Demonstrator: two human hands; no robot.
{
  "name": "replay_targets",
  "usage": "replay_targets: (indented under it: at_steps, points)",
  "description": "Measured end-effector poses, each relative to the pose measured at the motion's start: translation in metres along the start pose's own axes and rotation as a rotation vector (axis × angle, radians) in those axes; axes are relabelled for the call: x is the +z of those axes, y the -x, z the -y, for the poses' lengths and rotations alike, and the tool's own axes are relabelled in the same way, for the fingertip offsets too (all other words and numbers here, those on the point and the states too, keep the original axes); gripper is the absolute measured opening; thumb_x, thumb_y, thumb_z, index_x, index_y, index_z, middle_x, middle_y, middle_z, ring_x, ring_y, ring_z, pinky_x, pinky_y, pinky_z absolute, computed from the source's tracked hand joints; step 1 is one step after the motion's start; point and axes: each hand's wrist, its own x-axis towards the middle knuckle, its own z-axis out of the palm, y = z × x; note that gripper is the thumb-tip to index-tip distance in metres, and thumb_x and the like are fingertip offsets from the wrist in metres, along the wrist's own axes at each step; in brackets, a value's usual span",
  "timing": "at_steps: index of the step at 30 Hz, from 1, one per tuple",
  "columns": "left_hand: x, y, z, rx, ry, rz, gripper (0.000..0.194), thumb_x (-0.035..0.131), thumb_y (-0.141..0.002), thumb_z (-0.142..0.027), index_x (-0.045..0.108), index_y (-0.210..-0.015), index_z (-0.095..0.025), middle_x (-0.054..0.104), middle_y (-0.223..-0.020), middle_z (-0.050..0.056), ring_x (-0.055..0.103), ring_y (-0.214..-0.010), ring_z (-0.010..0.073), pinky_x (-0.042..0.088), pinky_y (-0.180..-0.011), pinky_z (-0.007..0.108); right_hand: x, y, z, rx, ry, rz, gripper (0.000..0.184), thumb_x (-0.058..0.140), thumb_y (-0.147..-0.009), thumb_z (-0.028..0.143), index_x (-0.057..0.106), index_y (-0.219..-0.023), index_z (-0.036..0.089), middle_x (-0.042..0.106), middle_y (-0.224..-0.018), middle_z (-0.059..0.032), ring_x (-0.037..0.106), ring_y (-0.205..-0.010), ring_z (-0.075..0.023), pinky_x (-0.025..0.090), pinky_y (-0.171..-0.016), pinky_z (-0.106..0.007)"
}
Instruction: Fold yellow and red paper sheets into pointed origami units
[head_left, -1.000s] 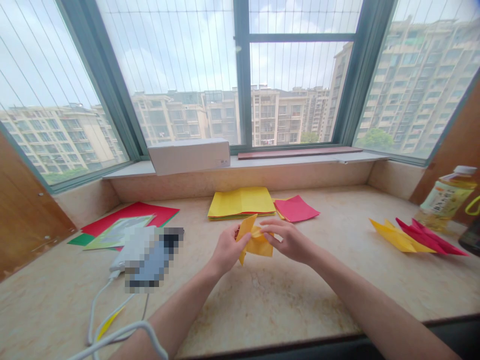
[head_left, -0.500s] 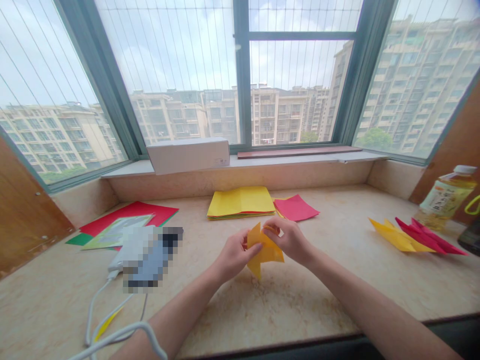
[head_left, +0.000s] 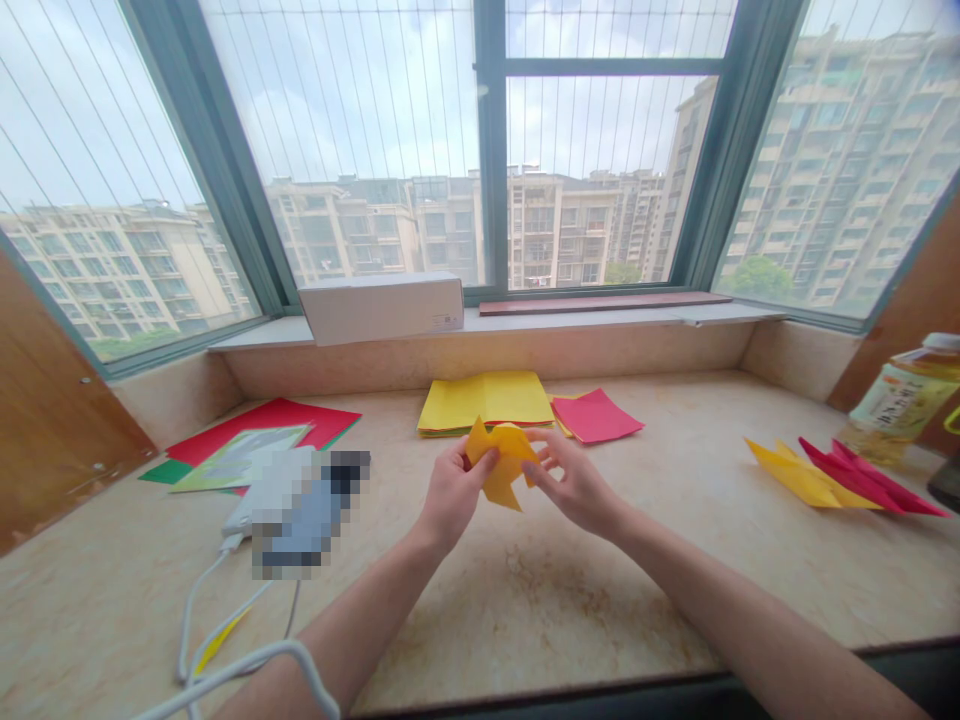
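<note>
A half-folded piece of yellow-orange paper (head_left: 504, 463) is held up above the marble sill between both my hands. My left hand (head_left: 450, 492) pinches its left side with thumb and fingers closed on it. My right hand (head_left: 574, 483) holds the right side, fingertips on the paper's upper edge. Just behind them lies a stack of yellow sheets (head_left: 486, 401) with a pink-red sheet (head_left: 598, 415) beside it.
Folded yellow and red paper shapes (head_left: 840, 472) lie at the right near a bottle of yellow liquid (head_left: 904, 394). Red and green sheets (head_left: 259, 437) and a blurred device (head_left: 300, 510) with white cables sit at the left. A white box (head_left: 382, 306) rests on the window ledge.
The paper has been turned and lifted slightly toward the window; both hands shifted their hold on it, and the folded shape now points down in the middle.
</note>
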Motion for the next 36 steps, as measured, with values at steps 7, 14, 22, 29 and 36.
replay_targets:
  at_steps: [7,14,22,29,36]
  points:
    - [-0.003,-0.002,0.004,0.024,0.028,-0.013,0.04,0.081,-0.072,-0.039,0.064,-0.095,-0.011,0.07,-0.087,0.007,0.063,-0.074,0.0158,0.05,-0.068,0.024,0.0,-0.005,-0.004,0.176,-0.441,0.17,0.053,0.069,-0.085,0.042,0.048,-0.129,0.023,0.066,-0.096,-0.0042,0.063,-0.068,-0.0131,0.052,-0.062,-0.027]
    - [-0.003,0.002,0.005,-0.1,0.007,0.082,0.045,0.082,-0.069,-0.045,0.063,-0.091,-0.011,0.07,-0.084,0.008,0.068,-0.075,0.0202,0.054,-0.071,0.032,-0.009,-0.008,-0.001,0.253,-0.548,0.165,0.054,0.079,-0.075,0.037,0.055,-0.123,0.024,0.067,-0.108,-0.0062,0.066,-0.089,-0.0182,0.052,-0.074,-0.03]
    - [0.0,0.004,0.0,-0.133,0.113,0.066,0.051,0.083,-0.067,-0.044,0.063,-0.1,-0.011,0.072,-0.094,0.012,0.069,-0.082,0.0234,0.056,-0.077,0.037,-0.012,-0.009,0.008,0.273,-0.368,0.222,0.044,0.073,-0.078,0.041,0.064,-0.115,0.019,0.07,-0.108,-0.0087,0.065,-0.091,-0.0214,0.05,-0.076,-0.032]
    - [0.001,0.005,0.005,-0.138,0.11,0.073,0.05,0.083,-0.066,-0.046,0.061,-0.096,-0.013,0.07,-0.092,0.009,0.068,-0.081,0.0209,0.055,-0.078,0.036,-0.006,-0.005,-0.003,0.251,-0.319,0.185,0.042,0.063,-0.086,0.05,0.063,-0.111,0.017,0.07,-0.091,-0.0063,0.064,-0.076,-0.019,0.048,-0.065,-0.029]
    - [-0.005,0.002,0.006,-0.003,-0.174,0.036,0.047,0.078,-0.066,-0.054,0.07,-0.077,-0.009,0.067,-0.068,0.005,0.061,-0.062,0.0161,0.045,-0.057,0.023,0.002,-0.001,-0.007,0.149,-0.158,0.05,0.031,0.068,-0.081,0.035,0.057,-0.106,0.021,0.07,-0.087,-0.0023,0.065,-0.079,-0.02,0.051,-0.068,-0.03]
